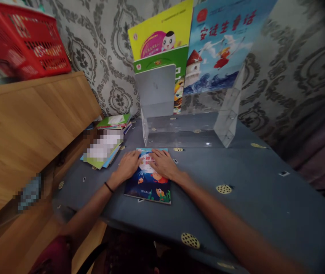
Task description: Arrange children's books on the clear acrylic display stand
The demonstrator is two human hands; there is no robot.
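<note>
A dark blue picture book with orange fish and red lettering on its cover lies closed on the grey-blue patterned table. My left hand rests at the book's upper left edge, fingers stretched out and touching the cover. Across the upper right of the cover lies my right hand, its fingers also extended, partly hiding the title. Neither hand grips the book. Behind it stands a clear acrylic book stand bearing a blue book, a yellow book and a green book behind a grey panel.
Left of my hands, a loose pile of books lies on the table, with a stack of books behind it near the wall. A wooden cabinet borders the table's left side, topped by a red plastic basket.
</note>
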